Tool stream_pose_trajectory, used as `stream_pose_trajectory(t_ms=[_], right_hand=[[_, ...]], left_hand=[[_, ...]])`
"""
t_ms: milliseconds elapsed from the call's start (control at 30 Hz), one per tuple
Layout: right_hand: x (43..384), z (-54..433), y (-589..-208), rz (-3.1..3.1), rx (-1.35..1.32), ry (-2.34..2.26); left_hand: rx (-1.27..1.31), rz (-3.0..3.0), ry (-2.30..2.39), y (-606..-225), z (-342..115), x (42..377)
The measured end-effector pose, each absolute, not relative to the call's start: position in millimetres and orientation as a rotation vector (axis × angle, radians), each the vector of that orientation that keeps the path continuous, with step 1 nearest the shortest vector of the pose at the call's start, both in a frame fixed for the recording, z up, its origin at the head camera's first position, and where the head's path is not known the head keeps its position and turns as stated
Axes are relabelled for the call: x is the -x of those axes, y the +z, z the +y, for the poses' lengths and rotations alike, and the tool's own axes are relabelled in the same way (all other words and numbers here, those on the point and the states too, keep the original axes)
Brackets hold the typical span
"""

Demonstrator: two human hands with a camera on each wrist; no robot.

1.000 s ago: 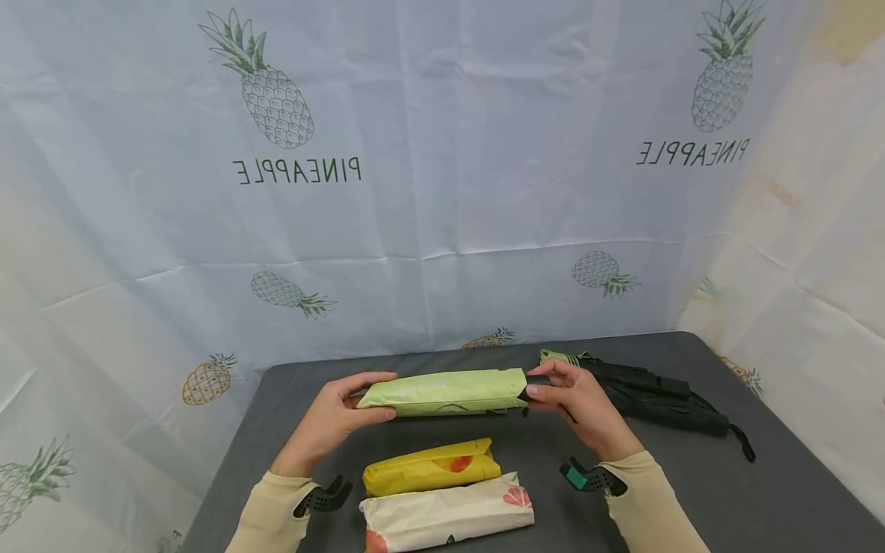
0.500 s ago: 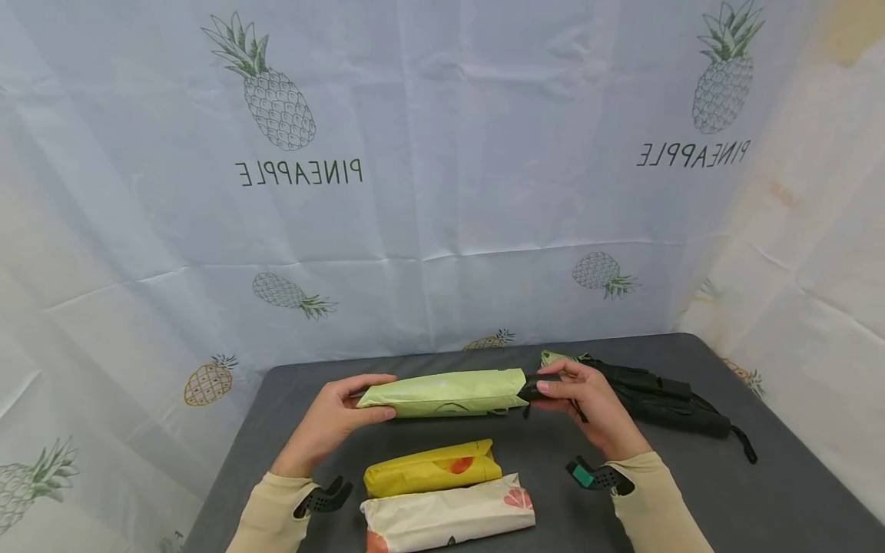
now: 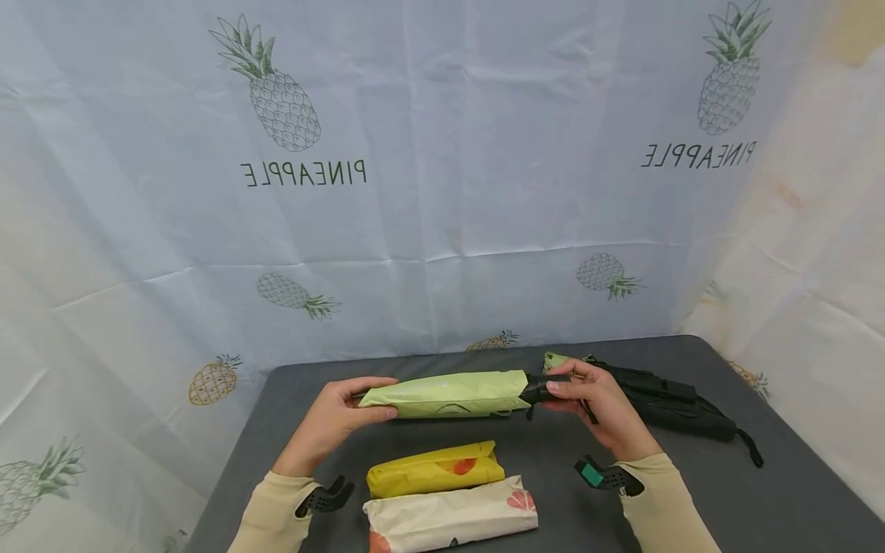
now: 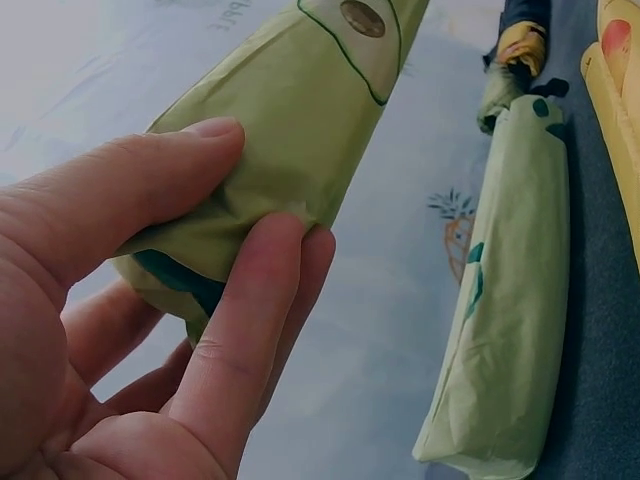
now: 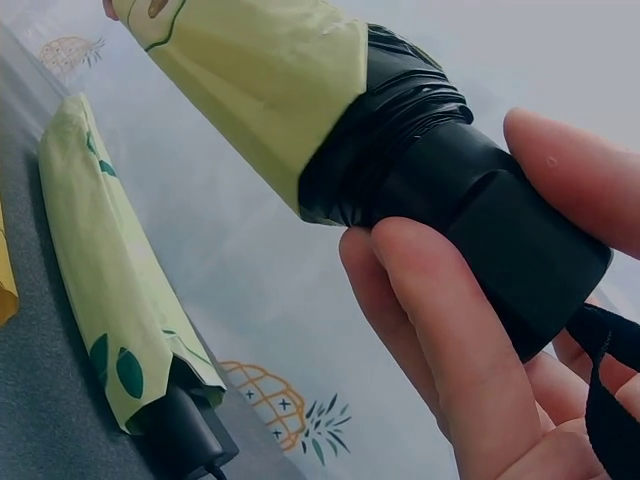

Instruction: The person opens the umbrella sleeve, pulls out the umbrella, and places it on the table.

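A light green umbrella sleeve (image 3: pixel 445 392) with an avocado print is held up between both hands, with a folded black umbrella partly inside. My left hand (image 3: pixel 346 418) pinches the sleeve's left end between thumb and fingers; the fabric bunches there in the left wrist view. My right hand (image 3: pixel 591 407) grips the umbrella's black handle (image 5: pixel 490 240), which sticks out of the sleeve's right end. Gathered black fabric shows between handle and sleeve, and a black wrist strap (image 5: pixel 610 390) hangs from the handle. In the right wrist view, a second green sleeve (image 5: pixel 110 250) lies on the table with a black handle protruding.
A yellow wrapped bundle (image 3: pixel 435 470) and a cream one (image 3: pixel 452 514) lie nearer on the dark grey table (image 3: pixel 297 507). Black folded umbrellas (image 3: pixel 664 392) lie at the right, by my right hand. A pineapple-print curtain (image 3: pixel 442 192) hangs behind the table.
My right hand has moved right and drawn the black handle out of the sleeve's end. My left hand keeps its pinch on the other end, almost still.
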State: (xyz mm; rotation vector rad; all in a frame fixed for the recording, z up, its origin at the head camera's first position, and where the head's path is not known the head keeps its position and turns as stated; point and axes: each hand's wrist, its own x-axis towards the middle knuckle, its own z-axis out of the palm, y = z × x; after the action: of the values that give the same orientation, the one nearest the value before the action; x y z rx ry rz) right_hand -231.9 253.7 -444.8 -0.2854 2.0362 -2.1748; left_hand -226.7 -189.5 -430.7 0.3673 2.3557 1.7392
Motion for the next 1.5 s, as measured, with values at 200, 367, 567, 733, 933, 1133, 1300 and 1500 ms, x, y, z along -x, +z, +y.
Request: stream_pose_trajectory(t_ms=[200,367,567,733,933,1133,1300,1500], right_hand=[[232,257,-443,2.038,0.296,-2.183],[232,261,-442,2.053,0.283,-2.183],[231,266,-442,2.064,0.287,-2.182],[230,269,-442,2.056,0.271,-2.192],[230,274,-443,2.088,0.292,-2.182],[230,278,-442,2.070,0.275,-2.203],[230,282,-442,2.067,0.239,-2.211],[229,286,-442,2.062,0.237,-2.214]], left_hand=[[-0.347,2.371,1.737,-429,-192,227],[-0.333,2.371,1.740,-428,-194,228],[-0.328,2.374,1.745,-428,-195,228],[-0.338,2.377,1.755,-428,-196,228],[-0.339,2.385,1.759,-429,-196,228],[-0.349,2.382,1.767,-429,-196,228],[-0.355,2.401,1.760,-430,-196,228],[-0.357,2.405,1.758,-431,-196,228]])
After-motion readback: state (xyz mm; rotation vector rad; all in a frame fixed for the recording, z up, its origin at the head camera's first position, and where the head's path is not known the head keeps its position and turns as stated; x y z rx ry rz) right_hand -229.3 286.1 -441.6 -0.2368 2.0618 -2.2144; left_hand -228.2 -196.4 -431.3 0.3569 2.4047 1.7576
